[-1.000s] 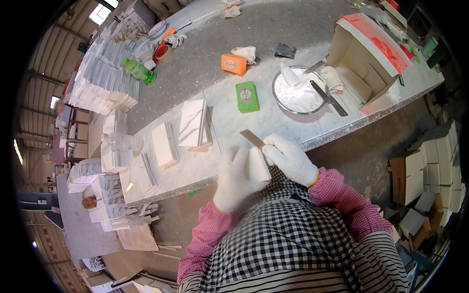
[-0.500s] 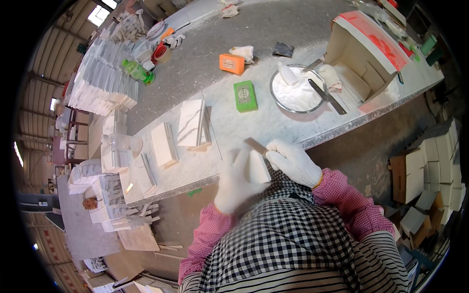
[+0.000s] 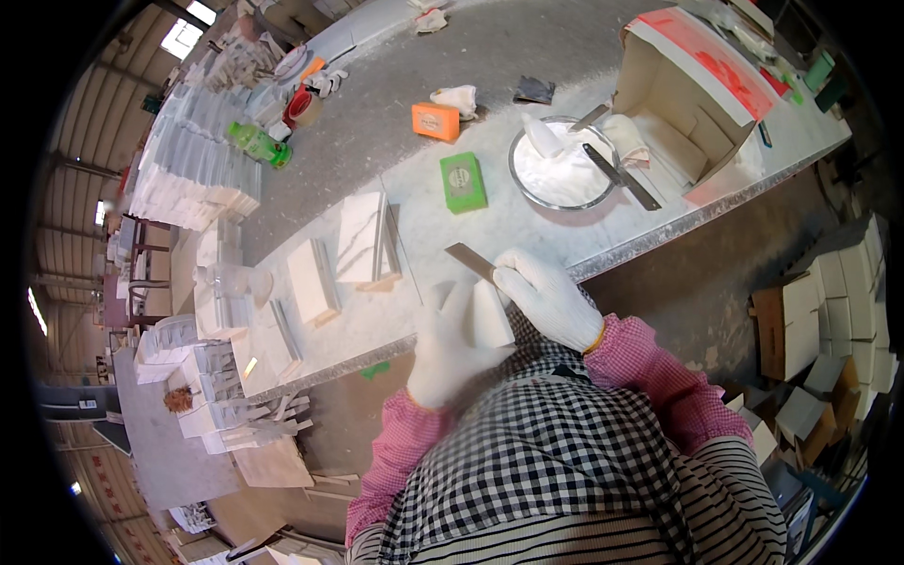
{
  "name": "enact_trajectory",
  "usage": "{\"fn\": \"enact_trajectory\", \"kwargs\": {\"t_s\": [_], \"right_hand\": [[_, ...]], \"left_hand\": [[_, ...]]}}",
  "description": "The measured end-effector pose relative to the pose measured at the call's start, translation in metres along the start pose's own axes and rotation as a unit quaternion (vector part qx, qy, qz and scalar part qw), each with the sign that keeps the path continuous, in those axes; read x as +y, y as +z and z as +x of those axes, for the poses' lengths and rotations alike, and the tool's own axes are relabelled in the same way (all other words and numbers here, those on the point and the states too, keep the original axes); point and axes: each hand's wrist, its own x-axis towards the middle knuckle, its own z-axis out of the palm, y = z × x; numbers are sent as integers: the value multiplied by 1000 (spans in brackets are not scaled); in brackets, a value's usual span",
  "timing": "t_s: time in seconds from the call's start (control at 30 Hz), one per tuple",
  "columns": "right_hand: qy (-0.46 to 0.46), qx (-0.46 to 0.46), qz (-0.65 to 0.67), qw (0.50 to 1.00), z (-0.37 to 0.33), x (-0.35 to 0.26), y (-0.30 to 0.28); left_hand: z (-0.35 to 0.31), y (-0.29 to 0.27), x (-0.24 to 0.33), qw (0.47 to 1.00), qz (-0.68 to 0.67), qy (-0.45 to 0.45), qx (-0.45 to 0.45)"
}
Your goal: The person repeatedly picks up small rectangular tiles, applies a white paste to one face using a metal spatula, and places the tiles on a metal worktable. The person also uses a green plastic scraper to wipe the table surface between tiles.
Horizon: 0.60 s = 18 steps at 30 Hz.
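1. White tile (image 3: 492, 320): grasped between the left hand's (image 3: 444, 330) fingers and thumb.
2. Metal blade (image 3: 468, 260): pinched in the right hand's (image 3: 546, 299) fingers, now jutting farther past the tile; the stroke seems to run outward.
3. Green box (image 3: 462, 183): beyond both hands' fingers.

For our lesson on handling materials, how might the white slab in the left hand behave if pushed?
The white slab is probably stiff: its edges run straight, with no sag beyond the left hand. Its squared corner may chip if knocked. Its face looks smooth, so it could slip.
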Motion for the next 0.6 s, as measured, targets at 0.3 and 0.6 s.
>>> {"fn": "enact_trajectory", "kwargs": {"t_s": [0.3, 0.6], "right_hand": [[45, -12, 6, 999, -3, -1, 2], [97, -81, -3, 992, -20, -9, 1]], "left_hand": [[0, -2, 3, 1000, 16, 9, 10], [4, -6, -1, 999, 21, 5, 37]]}}
